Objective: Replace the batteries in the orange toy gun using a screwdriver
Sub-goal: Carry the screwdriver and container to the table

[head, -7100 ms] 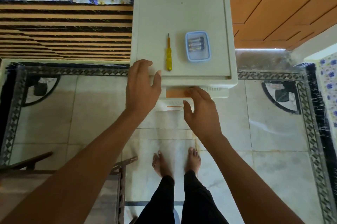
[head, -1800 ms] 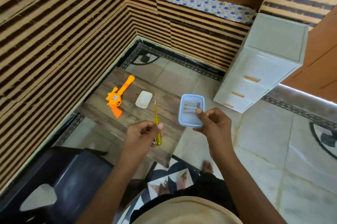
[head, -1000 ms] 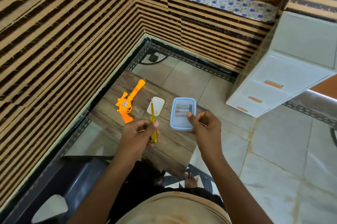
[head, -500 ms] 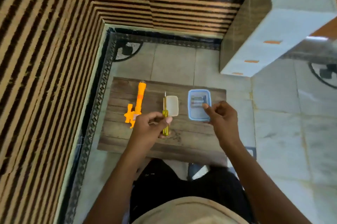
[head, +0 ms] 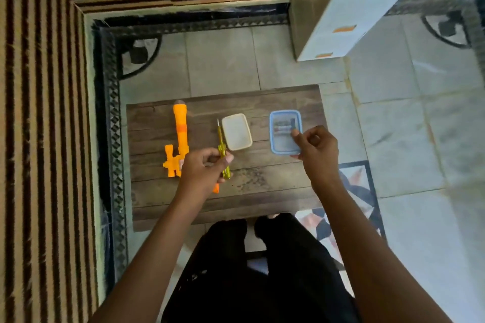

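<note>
Home room, tiled floor [head: 223, 60], striped wall [head: 39, 86], white drawers [head: 354, 7]

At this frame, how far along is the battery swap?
Barely begun. Done: the supplies are at the board, where the gun lies. In hand: the left hand holds the screwdriver; the right hand holds the battery box. Left: opening the gun, swapping the batteries, closing it.

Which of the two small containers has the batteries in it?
The blue-rimmed container, pinched by the right hand; batteries show inside. The white container beside the screwdriver looks empty.
</note>
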